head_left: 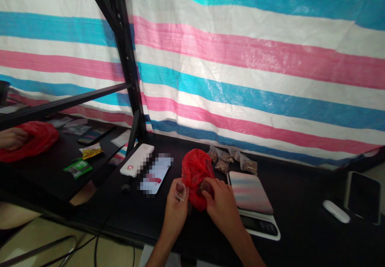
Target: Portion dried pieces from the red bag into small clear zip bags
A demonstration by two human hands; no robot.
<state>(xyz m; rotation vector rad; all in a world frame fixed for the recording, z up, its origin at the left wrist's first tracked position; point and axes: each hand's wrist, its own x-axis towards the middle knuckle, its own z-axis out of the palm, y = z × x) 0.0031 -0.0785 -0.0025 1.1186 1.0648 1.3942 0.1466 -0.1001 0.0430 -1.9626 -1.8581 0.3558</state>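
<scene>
In front of me on the black table stands a red plastic bag (197,164). My left hand (177,205), at the bag's left side, pinches a small clear zip bag (180,191) whose mouth gapes. Over the red bag's right part, my right hand (218,201) has its fingers closed around something small and brown; its kind cannot be made out. Behind lie several small clear bags (249,164) of brown bits. Just right of my right hand sits a digital scale (251,193) with a shiny plate and a dark button panel.
Left of the bag lie a white power bank (137,160) and a blurred-out phone (156,174). A white case (336,211) and a dark phone (363,197) lie at right. Beyond a black frame post (124,58), another person's hand (13,138) is in a red bag (42,140). Striped sheeting hangs behind.
</scene>
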